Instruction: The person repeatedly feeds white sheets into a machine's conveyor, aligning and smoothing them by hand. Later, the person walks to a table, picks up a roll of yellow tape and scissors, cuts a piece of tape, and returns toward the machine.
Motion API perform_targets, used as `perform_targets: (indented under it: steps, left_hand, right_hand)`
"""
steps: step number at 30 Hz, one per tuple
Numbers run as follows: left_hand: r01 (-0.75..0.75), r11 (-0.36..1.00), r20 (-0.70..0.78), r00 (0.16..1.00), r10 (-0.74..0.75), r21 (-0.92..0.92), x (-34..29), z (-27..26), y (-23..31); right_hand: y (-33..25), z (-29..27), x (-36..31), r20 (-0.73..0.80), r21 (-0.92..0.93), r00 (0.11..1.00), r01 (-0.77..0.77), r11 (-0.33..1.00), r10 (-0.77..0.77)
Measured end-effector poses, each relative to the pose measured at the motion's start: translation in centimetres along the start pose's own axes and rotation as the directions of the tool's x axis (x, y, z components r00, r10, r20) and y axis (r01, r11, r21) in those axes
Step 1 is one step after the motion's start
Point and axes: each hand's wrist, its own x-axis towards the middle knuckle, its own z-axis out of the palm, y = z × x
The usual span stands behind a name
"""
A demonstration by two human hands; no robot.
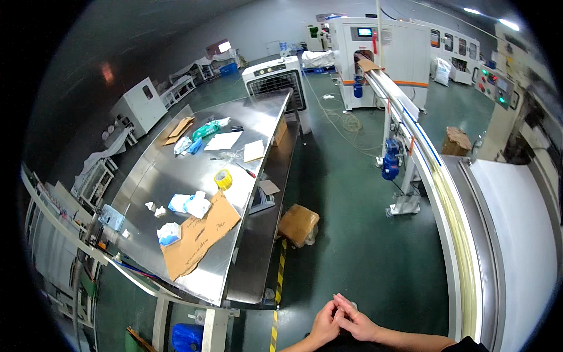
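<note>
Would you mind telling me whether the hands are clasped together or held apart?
Clasped: the left hand and right hand interlock their fingers, holding nothing.

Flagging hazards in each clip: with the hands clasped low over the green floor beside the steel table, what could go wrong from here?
1. The left hand and right hand are clasped together and hold nothing, so a stumble would likely find them slow to catch.
2. A brown wrapped parcel lies on the floor by the steel table, a possible trip point.
3. The cardboard sheet overhangs the table edge and might slide off.
</note>
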Motion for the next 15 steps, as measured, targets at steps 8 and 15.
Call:
perform_targets:
  steps: [8, 15]
  left_hand:
    - [-0.212, 0.924, -0.069, 0.967, 0.246, 0.319, 5.2, -4.1, 4.4]
    - [-0.468, 0.636, 0.143, 0.858, 0.493, 0.614, 13.1, -11.1, 5.1]
  right_hand:
    - [-0.5, -1.7, 10.0, -0.014, 0.229, 0.973, -0.221, 0.948, 0.230]
    - [-0.4, -0.6, 18.4, -0.152, 0.448, 0.930, -0.237, 0.862, 0.335]
